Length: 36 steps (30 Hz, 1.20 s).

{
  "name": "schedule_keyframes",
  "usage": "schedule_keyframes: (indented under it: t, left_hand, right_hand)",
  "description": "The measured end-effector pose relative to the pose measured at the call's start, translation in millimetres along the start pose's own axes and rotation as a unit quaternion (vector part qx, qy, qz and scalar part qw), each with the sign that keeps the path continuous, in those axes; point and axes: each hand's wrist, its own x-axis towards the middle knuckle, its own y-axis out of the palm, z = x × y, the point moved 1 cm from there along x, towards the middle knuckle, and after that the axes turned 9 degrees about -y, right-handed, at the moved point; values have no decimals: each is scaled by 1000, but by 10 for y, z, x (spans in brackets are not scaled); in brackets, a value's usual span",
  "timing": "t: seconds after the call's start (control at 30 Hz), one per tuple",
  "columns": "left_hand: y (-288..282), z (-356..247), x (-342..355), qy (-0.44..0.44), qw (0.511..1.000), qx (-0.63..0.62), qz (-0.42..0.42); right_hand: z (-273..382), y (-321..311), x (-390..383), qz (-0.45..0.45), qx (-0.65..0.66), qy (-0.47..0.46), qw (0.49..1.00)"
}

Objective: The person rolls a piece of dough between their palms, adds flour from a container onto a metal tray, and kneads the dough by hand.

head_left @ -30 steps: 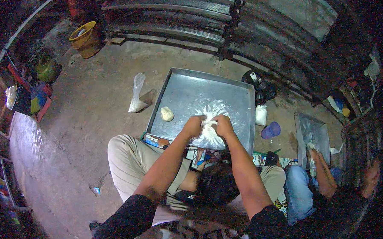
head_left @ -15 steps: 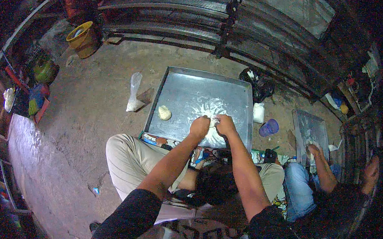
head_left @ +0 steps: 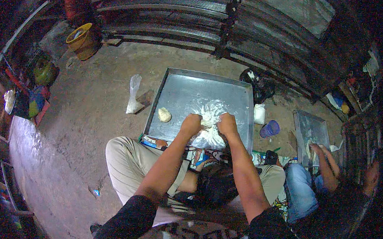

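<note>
A wide grey metal tray [head_left: 185,83] with raised edges lies before my crossed legs. Near its front middle, a pale piece of dough [head_left: 208,122] sits in a patch of white flour. My left hand [head_left: 192,123] is closed at the dough's left side, and my right hand [head_left: 227,124] is closed at its right side; most of both hands' fingertips are hidden. Further left on the tray rests a second, rounded lump of dough [head_left: 165,115], touched by neither hand.
Left of the tray stands a clear bag of white powder [head_left: 133,103]. On its right are a white packet [head_left: 259,114], a purple plastic cup [head_left: 269,129] and a black bag [head_left: 262,87]. Another person's hands [head_left: 317,148] work over a second tray [head_left: 313,125]. A yellow bucket [head_left: 82,44] stands far left.
My hands have drawn apart, the left one moving leftward, so more dough shows between them. The co-worker's second hand has come into view at the other tray.
</note>
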Motion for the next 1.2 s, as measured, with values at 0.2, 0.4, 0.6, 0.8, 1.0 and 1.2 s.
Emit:
schedule_keyframes:
  t: [0.2, 0.4, 0.6, 0.8, 1.0, 1.2]
  left_hand:
    - [-48, -108, -58, 62, 983, -174, -17]
    - [88, 153, 62, 16, 997, -38, -58]
    - [-85, 126, 23, -77, 994, -18, -79]
    - [75, 57, 51, 15, 998, -19, -54]
    - [443, 278, 28, 193, 974, 56, -103]
    - [342, 99, 63, 59, 995, 30, -78]
  right_hand:
    - [75, -31, -83, 15, 124, -61, 990]
    - [292, 168, -64, 20, 25, -83, 996]
    - [143, 658, 30, -96, 36, -84, 991]
    - [-285, 366, 56, -170, 29, 51, 984]
    - [-103, 133, 93, 18, 91, 1, 996]
    - [-28, 176, 100, 50, 81, -91, 991]
